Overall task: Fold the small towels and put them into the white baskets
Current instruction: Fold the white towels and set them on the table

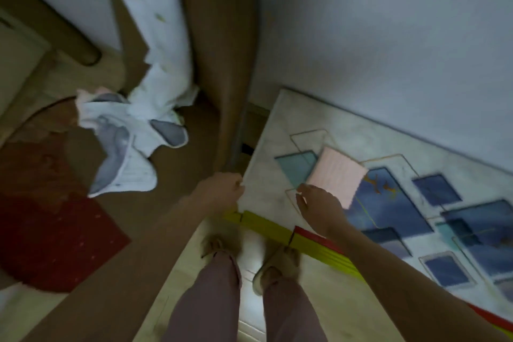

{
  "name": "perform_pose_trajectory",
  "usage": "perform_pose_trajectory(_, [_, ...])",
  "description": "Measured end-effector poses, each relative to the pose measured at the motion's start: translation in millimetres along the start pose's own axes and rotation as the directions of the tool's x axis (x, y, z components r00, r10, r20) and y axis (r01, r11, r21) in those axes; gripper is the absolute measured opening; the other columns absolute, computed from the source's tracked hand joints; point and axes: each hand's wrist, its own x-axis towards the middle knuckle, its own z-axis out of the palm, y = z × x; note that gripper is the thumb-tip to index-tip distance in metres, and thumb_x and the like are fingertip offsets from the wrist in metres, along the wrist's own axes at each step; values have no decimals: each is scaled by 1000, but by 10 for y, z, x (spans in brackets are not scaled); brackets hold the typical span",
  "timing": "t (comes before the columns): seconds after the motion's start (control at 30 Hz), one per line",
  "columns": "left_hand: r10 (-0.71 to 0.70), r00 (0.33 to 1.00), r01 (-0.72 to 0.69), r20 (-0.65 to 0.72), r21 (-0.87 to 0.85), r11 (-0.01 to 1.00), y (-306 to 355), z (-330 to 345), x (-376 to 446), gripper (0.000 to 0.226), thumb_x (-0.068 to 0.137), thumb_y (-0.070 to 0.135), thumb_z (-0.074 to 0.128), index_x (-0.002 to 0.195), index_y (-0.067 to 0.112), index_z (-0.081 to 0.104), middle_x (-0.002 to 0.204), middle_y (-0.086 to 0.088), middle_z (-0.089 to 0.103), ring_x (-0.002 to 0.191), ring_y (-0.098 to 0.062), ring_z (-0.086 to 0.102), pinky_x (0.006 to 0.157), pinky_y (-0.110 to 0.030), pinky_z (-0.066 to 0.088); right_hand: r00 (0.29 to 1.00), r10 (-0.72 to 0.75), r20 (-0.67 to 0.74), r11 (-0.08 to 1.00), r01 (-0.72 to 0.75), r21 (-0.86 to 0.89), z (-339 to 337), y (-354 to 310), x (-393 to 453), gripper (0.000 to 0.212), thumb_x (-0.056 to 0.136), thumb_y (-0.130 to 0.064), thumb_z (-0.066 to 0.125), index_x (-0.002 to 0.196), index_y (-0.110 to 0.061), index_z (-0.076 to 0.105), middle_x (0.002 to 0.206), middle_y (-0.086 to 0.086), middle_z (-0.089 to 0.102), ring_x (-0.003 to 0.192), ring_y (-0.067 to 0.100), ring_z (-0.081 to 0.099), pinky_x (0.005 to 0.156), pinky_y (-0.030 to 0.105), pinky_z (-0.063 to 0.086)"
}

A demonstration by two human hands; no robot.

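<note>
A folded pink towel (337,175) lies flat on the patterned table top (277,130), near its left end. My right hand (319,205) hovers at the towel's near left corner with loosely spread fingers that hold nothing. At the table's left edge my left hand (222,189) has its fingers curled, and no cloth shows in it. A heap of unfolded white and grey towels (130,141) lies on a brown surface to the left, with a bit of pink cloth at its top. No white basket is in view. The picture is blurred.
A red mat (55,241) lies on the brown surface at the lower left. A white curtain with green spots (161,36) and a brown panel (219,50) hang behind. Yellow and red strips (277,228) run along the table's near edge. My legs and feet are below.
</note>
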Motion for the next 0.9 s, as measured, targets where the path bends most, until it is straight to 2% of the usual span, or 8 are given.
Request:
perform_pose_trajectory(0.13, [-105,980,93,-168,-78,993,-758,-228,-511,31,99,28,42,119,11,60,120,-9,62,110,-26,57,95,-37,46,980,-181,79,983,184,-26,-115,-925,110,29,103,-27,35,118,-12,55,113,8,62,104,25,60,84,35,47])
perform_pose_trajectory(0.3, [-251,946,214,-207,-184,959,-1802,-465,-911,35,100,23,43,129,5,53,129,-14,55,120,-29,52,101,-37,41,950,-296,103,952,302,-46,-29,-2026,485,23,102,-23,38,108,-10,55,100,8,59,97,27,60,85,40,48])
perform_pose_trajectory(0.4, [-266,935,214,-232,-228,950,-2378,-624,-1117,38,100,21,45,134,5,49,135,-14,51,124,-28,49,104,-36,38,907,-402,123,895,418,-157,128,-2635,872,27,101,-20,39,123,-10,51,117,10,56,110,27,54,91,38,44])
perform_pose_trajectory(0.57, [-195,917,126,-349,-210,970,-3156,-668,-1195,25,95,12,49,114,1,59,114,-15,60,109,-31,56,89,-38,44,720,-671,178,573,656,-492,464,-3511,1695,48,99,-9,38,146,-12,32,156,12,24,146,27,17,115,40,18])
perform_pose_trajectory(0.67, [-161,906,104,-390,-163,981,-3402,-506,-1015,27,95,12,49,118,5,61,115,-11,60,108,-28,55,89,-42,46,602,-748,279,347,713,-609,667,-3768,2099,54,94,-2,43,146,-12,32,160,15,12,148,31,5,119,44,5])
perform_pose_trajectory(0.73, [-163,907,97,-389,-182,978,-3487,-345,-890,31,95,12,48,124,11,59,122,-8,58,113,-26,52,91,-40,45,609,-713,347,300,713,-634,818,-3771,2271,57,93,-4,47,146,-15,30,160,12,7,148,31,-2,118,49,11])
perform_pose_trajectory(0.8, [-163,910,88,-381,-206,975,-3540,-186,-767,33,95,13,48,127,15,56,123,-7,57,115,-26,50,90,-40,46,652,-666,362,377,713,-591,936,-3728,2368,58,93,-4,49,146,-16,29,160,9,6,148,30,-3,112,47,29])
perform_pose_trajectory(0.9, [-125,925,73,-359,-156,985,-3581,7,-586,47,95,14,50,141,18,42,138,-6,45,126,-25,40,95,-41,46,678,-644,354,454,712,-536,1072,-3705,2449,54,92,-3,50,143,-12,34,153,15,22,142,36,17,99,43,45])
